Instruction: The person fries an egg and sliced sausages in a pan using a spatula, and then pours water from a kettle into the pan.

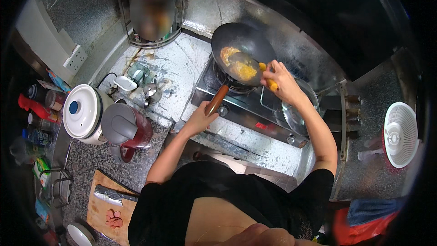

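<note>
My left hand (200, 119) is wrapped round the wooden handle (219, 98) of a dark wok (239, 36), which sits tilted on the gas stove (246, 116). Yellow scrambled egg (243, 70) and a browner piece of egg lie in the wok. In my right hand (283, 82) is a spatula with a yellow handle (272, 84); its dark blade (240, 58) rests among the egg. Beside my right forearm, a glass lid (304, 105) stands on the right side of the stove.
At left are a white lidded pot (82, 111) and a reddish kettle (136, 127). A cutting board (98, 207) holds a cleaver (109, 195) and sliced sausage (114, 218). A wire rack (157, 44) fills the back corner; a white basket (400, 134) is at right.
</note>
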